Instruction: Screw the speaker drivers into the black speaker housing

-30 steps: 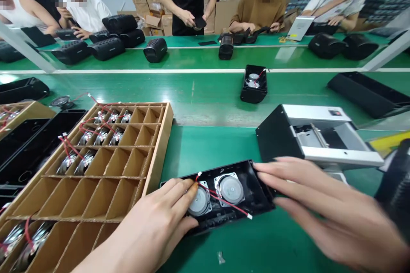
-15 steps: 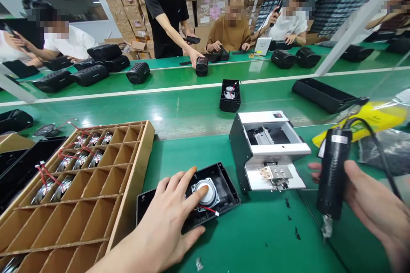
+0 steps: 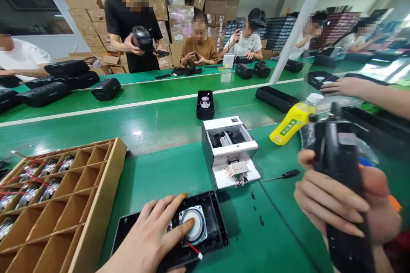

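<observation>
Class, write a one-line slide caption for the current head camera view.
Left hand on a black case with a speaker inside; right hand holding a black tool.

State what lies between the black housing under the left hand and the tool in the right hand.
In the head view, small dark screw-like pieces lie on the green mat there; nearer the right hand, a black cable runs across it.

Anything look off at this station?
Small dark pieces, probably screws, lie loose rather than contained on the green mat in front of the white machine; a capped yellow bottle lies tipped over to the machine's right. No spill shows. The speaker housing under the left hand shows no obvious damage.
</observation>
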